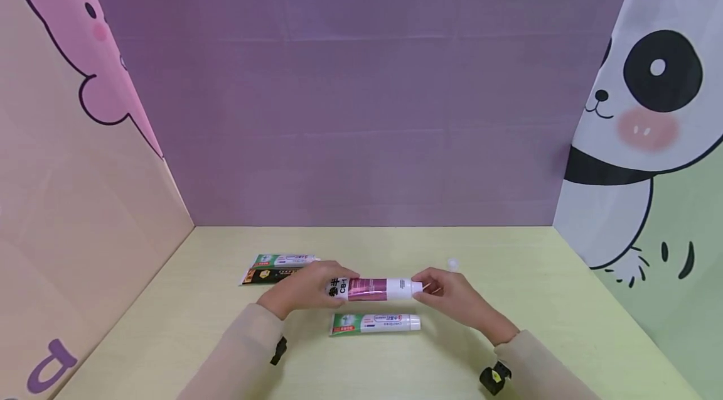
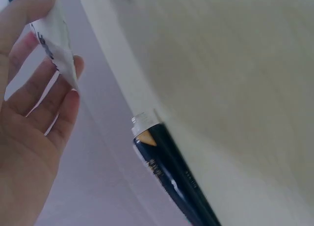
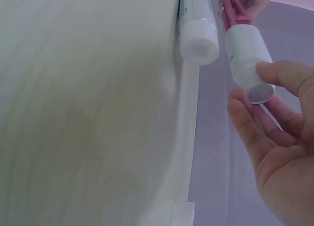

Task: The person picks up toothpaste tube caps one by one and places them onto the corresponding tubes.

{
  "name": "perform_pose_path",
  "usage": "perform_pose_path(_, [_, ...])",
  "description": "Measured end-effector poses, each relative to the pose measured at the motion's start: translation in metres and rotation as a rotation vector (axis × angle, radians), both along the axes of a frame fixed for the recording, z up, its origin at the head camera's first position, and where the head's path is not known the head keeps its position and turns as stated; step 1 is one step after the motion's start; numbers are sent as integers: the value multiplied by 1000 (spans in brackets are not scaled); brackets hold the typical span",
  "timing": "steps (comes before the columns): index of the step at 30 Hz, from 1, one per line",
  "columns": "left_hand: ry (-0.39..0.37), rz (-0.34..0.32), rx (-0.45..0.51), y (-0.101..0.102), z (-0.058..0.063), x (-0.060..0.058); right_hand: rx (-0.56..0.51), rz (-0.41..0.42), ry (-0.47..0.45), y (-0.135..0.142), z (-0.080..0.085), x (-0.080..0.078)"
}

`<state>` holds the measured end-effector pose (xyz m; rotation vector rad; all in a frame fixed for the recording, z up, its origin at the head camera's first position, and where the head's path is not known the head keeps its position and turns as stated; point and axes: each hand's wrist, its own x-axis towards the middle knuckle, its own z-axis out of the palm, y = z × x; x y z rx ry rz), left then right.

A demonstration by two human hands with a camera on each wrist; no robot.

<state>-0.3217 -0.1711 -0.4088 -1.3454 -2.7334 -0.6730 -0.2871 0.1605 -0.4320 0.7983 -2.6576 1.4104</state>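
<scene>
Both hands hold one pink-and-white toothpaste tube (image 1: 367, 289) above the table. My left hand (image 1: 305, 287) grips its flat tail end, thumb on one face and fingers on the other, as the left wrist view shows. At the opposite end, my right hand (image 1: 452, 294) pinches the white cap (image 3: 257, 83) between thumb and fingers. Below the held tube, a green-and-white toothpaste tube (image 1: 375, 323) lies on the table with its white cap to the right. Behind the left hand lie another green-and-white tube (image 1: 282, 260) and a black tube (image 2: 171, 174), side by side.
A small whitish round object (image 1: 452, 264) lies on the pale wooden table (image 1: 198, 324) behind the right hand. A purple wall (image 1: 361, 105) closes the back; side panels with cartoon animals, including a panda (image 1: 655, 105), flank the table.
</scene>
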Motion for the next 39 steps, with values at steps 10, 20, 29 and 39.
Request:
perform_pose_path(10, [-71,8,-47,5,-4,-1,71,1,-28,-3,-9,-2])
perform_pose_path(20, [-144,50,-81,7,-13,-6,108,14,-37,-5,-12,-3])
perform_pose_path(29, [-178,59,-86,7,-15,-5,158,-7,-47,-9,-12,-3])
perform_pose_path(39, [-182,71,-106,6,-15,-6,169,-23,-72,-11,-6,-1])
